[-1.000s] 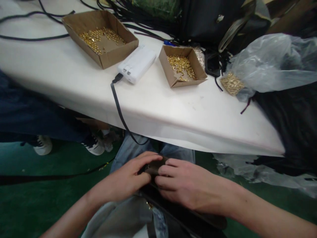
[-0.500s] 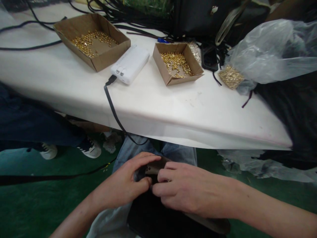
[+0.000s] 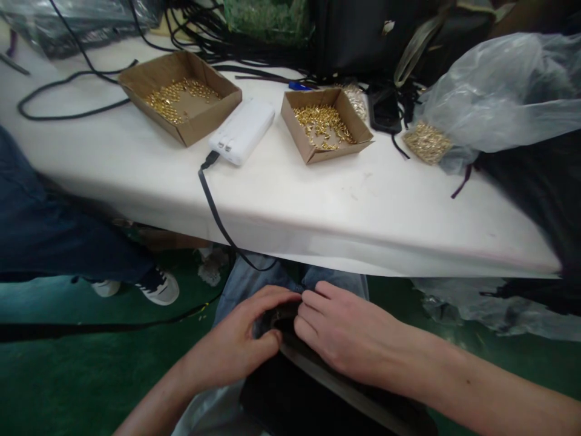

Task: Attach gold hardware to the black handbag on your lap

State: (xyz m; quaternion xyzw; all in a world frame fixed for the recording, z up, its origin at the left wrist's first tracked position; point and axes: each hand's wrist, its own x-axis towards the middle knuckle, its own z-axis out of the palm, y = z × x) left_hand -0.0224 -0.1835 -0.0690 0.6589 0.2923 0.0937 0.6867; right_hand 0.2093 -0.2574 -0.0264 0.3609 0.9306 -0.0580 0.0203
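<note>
Both my hands work on my lap, below the table's front edge. My left hand (image 3: 236,342) curls its fingers and thumb round the end of a dark strap-like piece (image 3: 284,318). My right hand (image 3: 345,336) presses its bent fingers onto the same piece from the right, fingertips meeting the left hand's. The piece runs on into a black and tan item (image 3: 318,387) lying across my lap. What sits between the fingertips is hidden.
A white table (image 3: 318,206) carries two cardboard trays of small gold parts (image 3: 179,97) (image 3: 324,121), a white power bank (image 3: 242,130) with a black cable (image 3: 218,212) hanging off, a plastic bag (image 3: 490,103), black cords. Another person's legs and shoes (image 3: 158,284) are at left.
My hands have drawn closer together on the dark piece, with the right fingers now covering more of it. The view has shifted slightly, showing more of the table's far side.
</note>
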